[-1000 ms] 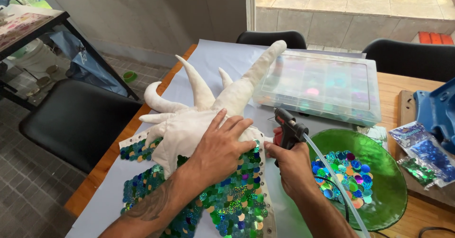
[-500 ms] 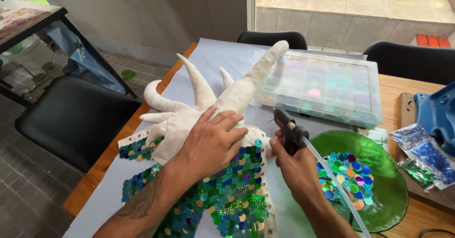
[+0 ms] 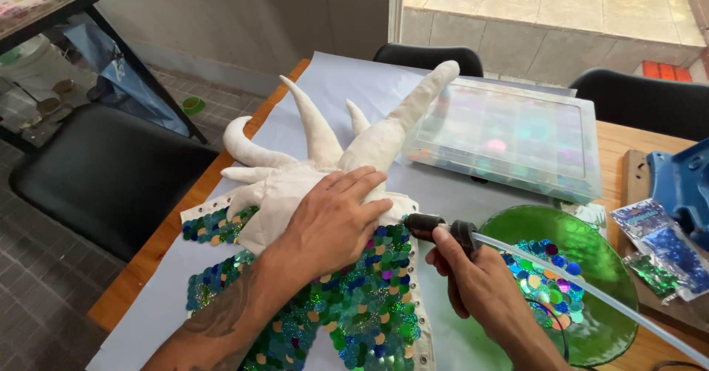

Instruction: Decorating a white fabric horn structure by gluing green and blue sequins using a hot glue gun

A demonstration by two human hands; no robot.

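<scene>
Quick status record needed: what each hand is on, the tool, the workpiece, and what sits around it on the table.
left hand: palm down on the white stuffed horned piece
right hand: grips a black glue gun, nozzle at the sequin edge
glue stick: clear, trailing from the gun's back
sequin panel: green, blue, gold discs
green glass plate: holds loose sequins
clear compartment box: lid shut

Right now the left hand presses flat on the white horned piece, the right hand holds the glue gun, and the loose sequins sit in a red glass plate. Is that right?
Not quite: the plate is green glass, not red, as the head view shows. The rest holds: the left hand presses flat on the white horned piece, the right hand holds the glue gun, and loose sequins sit in the plate.
</scene>
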